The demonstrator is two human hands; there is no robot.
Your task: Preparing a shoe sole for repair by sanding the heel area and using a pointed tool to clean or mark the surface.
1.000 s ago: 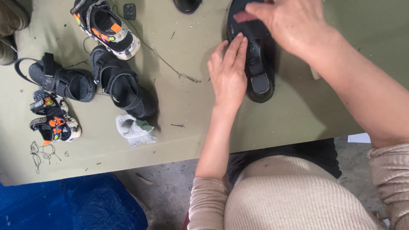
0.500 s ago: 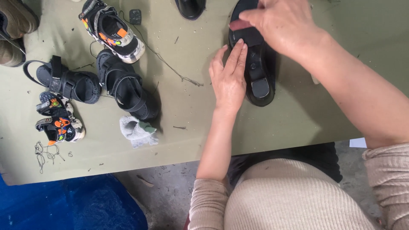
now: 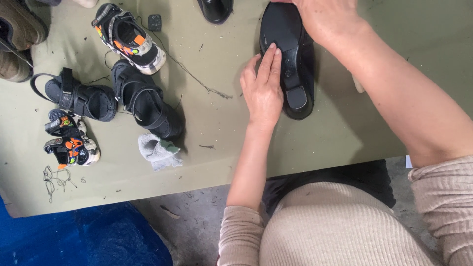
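A black shoe [image 3: 290,59] lies sole up on the olive green table [image 3: 345,128], heel towards me. My left hand [image 3: 263,88] rests flat against its left side, fingers together and touching the sole's edge. My right hand [image 3: 327,19] presses down on the toe end from above, covering part of it. Whether the fingers curl round the shoe is hidden.
To the left lie two black strapped sandals [image 3: 148,101] [image 3: 79,96], a colourful child's trainer [image 3: 128,39], a small colourful sandal [image 3: 66,143] and a crumpled grey sock [image 3: 157,151]. Another black shoe [image 3: 216,9] sits at the top edge. Brown shoes [image 3: 17,39] are far left. Blue sheeting [image 3: 74,241] lies below.
The view has shifted slightly. My right hand slid up to the shoe's toe end, leaving more of the sole bare. My left hand stays against the shoe's side.
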